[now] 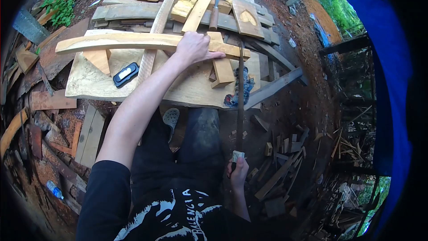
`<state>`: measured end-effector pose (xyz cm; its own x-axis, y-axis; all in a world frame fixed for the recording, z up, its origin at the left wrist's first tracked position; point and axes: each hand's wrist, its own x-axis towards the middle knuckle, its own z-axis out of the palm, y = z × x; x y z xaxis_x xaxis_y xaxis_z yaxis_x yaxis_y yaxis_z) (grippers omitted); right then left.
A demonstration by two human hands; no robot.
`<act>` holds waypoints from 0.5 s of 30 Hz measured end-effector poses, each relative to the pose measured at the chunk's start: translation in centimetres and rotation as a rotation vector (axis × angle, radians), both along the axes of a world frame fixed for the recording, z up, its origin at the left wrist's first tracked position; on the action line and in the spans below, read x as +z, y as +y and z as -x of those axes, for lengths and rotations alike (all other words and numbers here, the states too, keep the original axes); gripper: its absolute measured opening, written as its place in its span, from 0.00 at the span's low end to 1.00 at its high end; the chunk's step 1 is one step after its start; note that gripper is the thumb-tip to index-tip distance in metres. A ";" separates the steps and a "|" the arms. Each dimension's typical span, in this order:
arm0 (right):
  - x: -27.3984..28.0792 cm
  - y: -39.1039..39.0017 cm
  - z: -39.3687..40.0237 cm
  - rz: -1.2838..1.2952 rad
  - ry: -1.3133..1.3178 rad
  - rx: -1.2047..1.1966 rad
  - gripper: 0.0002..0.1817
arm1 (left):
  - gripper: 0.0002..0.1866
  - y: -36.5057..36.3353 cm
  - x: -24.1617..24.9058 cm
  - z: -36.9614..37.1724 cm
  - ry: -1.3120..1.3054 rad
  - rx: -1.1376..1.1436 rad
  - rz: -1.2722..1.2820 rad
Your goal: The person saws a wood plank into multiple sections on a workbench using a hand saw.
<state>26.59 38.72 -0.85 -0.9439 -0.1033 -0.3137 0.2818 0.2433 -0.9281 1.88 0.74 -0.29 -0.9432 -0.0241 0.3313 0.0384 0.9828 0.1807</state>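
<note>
My left hand [194, 50] lies over a long pale wooden strip [120, 41], fingers curled over its far edge and thumb stretched to the right. Beneath the strip's right part is a short wooden block [222, 72]. My right hand [239, 169] is closed around the handle of a handsaw [240, 120], held low beside my right leg. The saw's long narrow blade points away from me, its far end crossing the strip near the right end. Another slat [154, 40] passes under the strip, left of my hand.
The thick workbench slab [89, 82] carries a dark phone-like device [126, 74] and a crumpled dark cloth [243, 87]. Behind are stacked planks [129, 12], a chisel [215, 15] and a board with a heart-shaped recess [247, 18]. Offcuts [285, 151] litter the ground at right; a plastic bottle [55, 190] lies left.
</note>
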 end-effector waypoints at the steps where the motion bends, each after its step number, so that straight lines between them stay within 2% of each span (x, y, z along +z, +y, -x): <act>1: 0.3 -0.3 0.4 0.005 0.006 -0.007 0.28 | 0.50 -0.1 0.1 0.1 0.006 -0.007 0.005; 3: 0.8 -2.0 2.9 0.011 -0.047 -0.008 0.28 | 0.50 -0.3 0.2 -0.1 0.009 -0.029 -0.002; 4: -0.1 -2.9 4.8 -0.027 0.013 0.008 0.31 | 0.50 -0.3 0.2 -0.1 0.015 -0.032 0.004; 6: -1.1 -5.6 9.8 0.009 0.066 -0.022 0.25 | 0.50 -0.3 0.3 -0.3 0.017 -0.031 0.001; 8: -0.8 -8.8 15.4 -0.121 0.103 -0.012 0.29 | 0.51 -0.3 0.5 -0.3 0.003 -0.033 -0.013; 10: 0.2 -11.7 20.0 -0.048 0.104 -0.002 0.32 | 0.51 -0.2 0.4 -0.4 0.028 -0.026 -0.013; 15: -0.2 -13.8 22.7 0.006 0.086 -0.032 0.34 | 0.48 0.1 0.4 -0.6 0.034 0.005 -0.033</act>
